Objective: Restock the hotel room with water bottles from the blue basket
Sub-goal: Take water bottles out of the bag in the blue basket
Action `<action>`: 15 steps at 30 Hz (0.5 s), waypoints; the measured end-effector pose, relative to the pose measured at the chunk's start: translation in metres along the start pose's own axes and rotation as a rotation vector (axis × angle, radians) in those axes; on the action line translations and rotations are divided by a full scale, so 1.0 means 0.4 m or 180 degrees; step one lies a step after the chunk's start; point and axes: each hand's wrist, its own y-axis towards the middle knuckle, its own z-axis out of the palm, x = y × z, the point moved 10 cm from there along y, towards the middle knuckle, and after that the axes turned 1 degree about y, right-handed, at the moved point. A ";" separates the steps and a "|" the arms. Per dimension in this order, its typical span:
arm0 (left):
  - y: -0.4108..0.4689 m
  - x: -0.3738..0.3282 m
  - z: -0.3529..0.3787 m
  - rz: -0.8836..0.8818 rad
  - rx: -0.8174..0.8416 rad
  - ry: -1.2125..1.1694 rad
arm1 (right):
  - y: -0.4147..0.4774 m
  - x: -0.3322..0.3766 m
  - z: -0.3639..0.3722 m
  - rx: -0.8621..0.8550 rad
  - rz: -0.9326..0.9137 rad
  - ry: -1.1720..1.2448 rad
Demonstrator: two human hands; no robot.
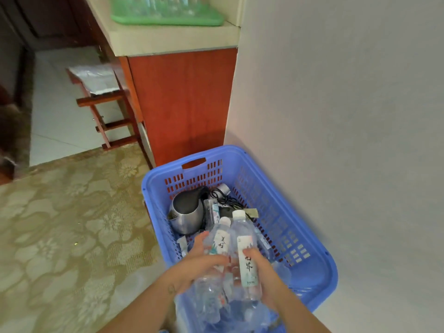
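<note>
A blue basket (310, 241) stands on the floor against the white wall. Over it I hold two clear water bottles with white caps. My left hand (197, 263) grips the left bottle (219, 246). My right hand (262, 272) grips the right bottle (245, 248) from the side. Both bottles point caps away from me and touch each other. More bottles (264, 239) lie in the basket beneath, partly hidden by my hands.
A steel kettle (187, 215) with a black cord lies in the basket's far end. Behind it stands a red-brown cabinet (182, 104) with a pale counter and a green tray (168, 18) of glasses. A wooden stool (101, 97) is left of the cabinet. Patterned carpet (72, 224) covers the left.
</note>
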 end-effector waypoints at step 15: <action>-0.360 -0.467 -0.332 0.1683 -0.0371 -0.0125 | -0.224 0.333 0.595 0.0926 -0.1509 -0.0244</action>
